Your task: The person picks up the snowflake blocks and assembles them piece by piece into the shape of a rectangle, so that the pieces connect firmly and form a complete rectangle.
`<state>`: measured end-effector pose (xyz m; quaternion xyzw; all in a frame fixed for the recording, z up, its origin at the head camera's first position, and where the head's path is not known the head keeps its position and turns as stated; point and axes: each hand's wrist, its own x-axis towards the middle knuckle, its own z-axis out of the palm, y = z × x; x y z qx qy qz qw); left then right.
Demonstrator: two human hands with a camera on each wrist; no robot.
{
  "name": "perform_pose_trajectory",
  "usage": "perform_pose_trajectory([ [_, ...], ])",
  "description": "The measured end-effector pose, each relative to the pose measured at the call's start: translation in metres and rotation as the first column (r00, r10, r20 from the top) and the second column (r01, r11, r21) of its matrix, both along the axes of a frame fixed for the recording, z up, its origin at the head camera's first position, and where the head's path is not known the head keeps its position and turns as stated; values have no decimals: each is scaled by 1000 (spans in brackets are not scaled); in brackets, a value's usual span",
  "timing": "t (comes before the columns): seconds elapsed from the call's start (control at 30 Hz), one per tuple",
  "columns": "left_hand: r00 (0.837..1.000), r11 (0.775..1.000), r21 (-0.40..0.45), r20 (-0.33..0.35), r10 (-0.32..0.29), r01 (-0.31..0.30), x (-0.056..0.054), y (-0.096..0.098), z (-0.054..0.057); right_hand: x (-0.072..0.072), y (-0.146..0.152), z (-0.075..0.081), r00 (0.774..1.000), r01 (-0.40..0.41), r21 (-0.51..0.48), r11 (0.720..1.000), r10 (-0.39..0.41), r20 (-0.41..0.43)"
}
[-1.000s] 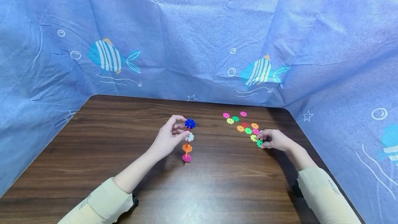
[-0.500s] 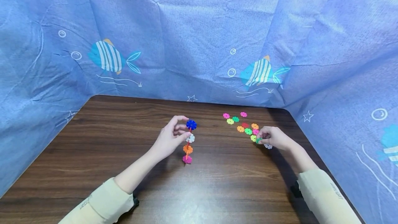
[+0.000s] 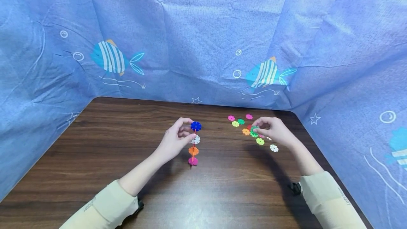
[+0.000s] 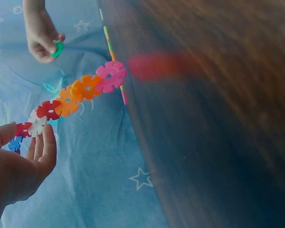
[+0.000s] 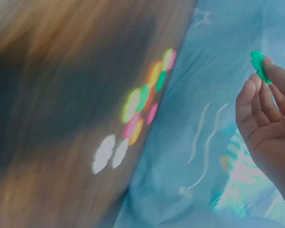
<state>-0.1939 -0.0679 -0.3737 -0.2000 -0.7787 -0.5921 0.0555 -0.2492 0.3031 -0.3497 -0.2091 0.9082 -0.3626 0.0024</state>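
My left hand (image 3: 171, 140) grips a chain of interlocked flower-shaped plastic discs (image 4: 68, 100) near its top end. Thumb and fingers pinch it around the red and white discs, with a blue disc (image 3: 195, 126) at the top. Below them the chain runs through red and orange discs down to a pink disc (image 4: 111, 76) at the low end. My right hand (image 3: 276, 130) pinches one green flower disc (image 5: 258, 66) between thumb and index finger, raised above the table. In the right wrist view its other fingers are curled loosely under the disc.
Several loose flower discs lie at the back right of the dark wooden table (image 3: 127, 144), among them a yellow disc (image 3: 260, 141), a white disc (image 3: 274, 148) and a pink disc (image 3: 231, 118). A blue fish-print cloth (image 3: 203, 38) hangs behind the table and along its sides.
My right hand has picked the green disc off the table among the loose discs and moved it up and left, uncovering a white disc. The left hand and its chain have barely moved.
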Motion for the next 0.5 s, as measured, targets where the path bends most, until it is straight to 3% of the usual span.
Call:
perform_pose_trajectory([
  [0.17, 1000, 1000, -5, -3, 2, -2, -2, 1, -2, 4, -20, 12, 999, -10, -65, 998, 7, -47],
  [0.5, 1000, 1000, 5, 5, 15, -15, -3, 5, -1, 22, -75, 36, 999, 10, -328, 944, 5, 43],
])
